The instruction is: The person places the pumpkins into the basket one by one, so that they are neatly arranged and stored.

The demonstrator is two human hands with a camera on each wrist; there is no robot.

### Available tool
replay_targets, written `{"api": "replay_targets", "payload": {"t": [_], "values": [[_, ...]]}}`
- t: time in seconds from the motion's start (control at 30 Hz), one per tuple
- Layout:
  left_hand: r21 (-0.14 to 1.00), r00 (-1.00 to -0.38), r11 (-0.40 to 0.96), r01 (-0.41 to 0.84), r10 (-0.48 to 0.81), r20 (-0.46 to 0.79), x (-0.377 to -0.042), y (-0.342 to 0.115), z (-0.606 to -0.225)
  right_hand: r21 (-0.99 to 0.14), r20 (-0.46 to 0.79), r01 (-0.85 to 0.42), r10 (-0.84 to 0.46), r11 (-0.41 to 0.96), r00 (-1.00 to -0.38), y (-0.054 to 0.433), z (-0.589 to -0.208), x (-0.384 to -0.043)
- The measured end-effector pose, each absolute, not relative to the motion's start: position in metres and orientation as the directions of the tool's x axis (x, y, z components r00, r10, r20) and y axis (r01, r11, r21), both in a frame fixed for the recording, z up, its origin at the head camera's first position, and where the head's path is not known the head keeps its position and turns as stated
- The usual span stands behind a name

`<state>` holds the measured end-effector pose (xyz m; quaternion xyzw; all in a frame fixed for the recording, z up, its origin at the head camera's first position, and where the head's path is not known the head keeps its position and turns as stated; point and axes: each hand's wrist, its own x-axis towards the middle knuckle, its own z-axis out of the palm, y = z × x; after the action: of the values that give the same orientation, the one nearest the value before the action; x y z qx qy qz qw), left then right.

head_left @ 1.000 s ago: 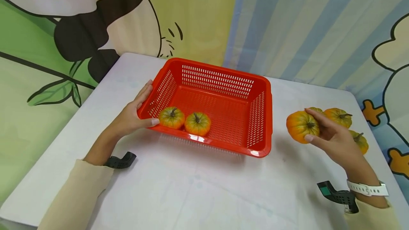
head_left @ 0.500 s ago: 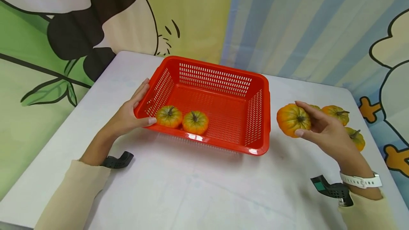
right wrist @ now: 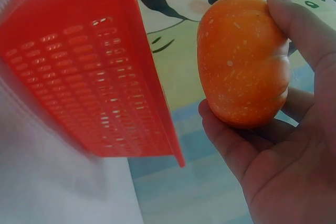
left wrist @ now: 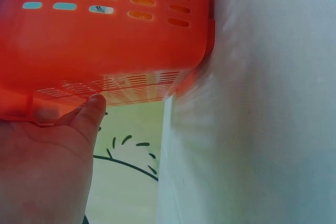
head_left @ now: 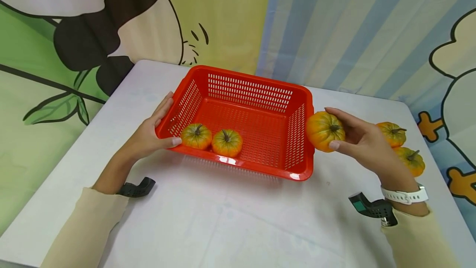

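My right hand [head_left: 362, 139] holds a small orange-and-green pumpkin [head_left: 321, 131] between thumb and fingers. It is raised above the table, overlapping the right rim of a red plastic basket [head_left: 256, 123] in the head view. From the right wrist, the pumpkin [right wrist: 241, 61] shows its orange underside beside the basket's slotted wall [right wrist: 89, 77]. My left hand [head_left: 146, 137] grips the basket's left end, thumb over the near rim and fingers along the outside. Inside, two similar pumpkins, one at left [head_left: 196, 136] and one beside it [head_left: 227, 144], lie along the near wall.
Two more pumpkins, an upper one [head_left: 390, 135] and a lower one [head_left: 410, 161], lie at the right of the white-covered table [head_left: 238, 226], partly behind my right hand and forearm. A printed cartoon curtain [head_left: 223, 20] stands behind the table.
My right hand has carried the pumpkin leftward from beside the other pumpkins to the basket's right rim. My left hand stays on the basket. The head view has shifted slightly.
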<state>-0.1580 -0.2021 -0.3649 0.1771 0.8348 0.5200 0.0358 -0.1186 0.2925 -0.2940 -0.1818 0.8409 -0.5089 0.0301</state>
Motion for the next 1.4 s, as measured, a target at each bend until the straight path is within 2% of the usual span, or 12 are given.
{"api": "replay_targets", "payload": {"t": [0.3,0.47,0.67,0.9,1.23,1.4], "values": [[0.879,-0.934,0.398,0.263,0.333,0.128,-0.158,-0.203,-0.365,-0.865,0.157,-0.330,-0.421,0.377,-0.893,0.277,-0.290,-0.128],[0.881,-0.932,0.393,0.263,0.341,0.126,-0.157,-0.203,-0.366,-0.890,0.133,-0.314,-0.468,0.332,-0.873,0.267,-0.292,-0.134],[0.876,-0.938,0.411,0.252,0.325,0.117,-0.156,-0.202,-0.364,-0.874,0.108,-0.325,-0.508,0.362,-0.855,0.254,-0.291,-0.144],[0.881,-0.941,0.409,0.240,0.322,0.106,-0.156,-0.201,-0.363,-0.878,0.071,-0.329,-0.584,0.349,-0.809,0.241,-0.289,-0.153],[0.873,-0.933,0.410,0.264,0.337,0.124,-0.159,-0.202,-0.364,-0.836,0.105,-0.423,-0.654,0.349,-0.749,0.228,-0.283,-0.163],[0.872,-0.935,0.414,0.261,0.334,0.121,-0.158,-0.202,-0.364,-0.848,0.066,-0.409,-0.698,0.338,-0.713,0.218,-0.278,-0.172]]}}
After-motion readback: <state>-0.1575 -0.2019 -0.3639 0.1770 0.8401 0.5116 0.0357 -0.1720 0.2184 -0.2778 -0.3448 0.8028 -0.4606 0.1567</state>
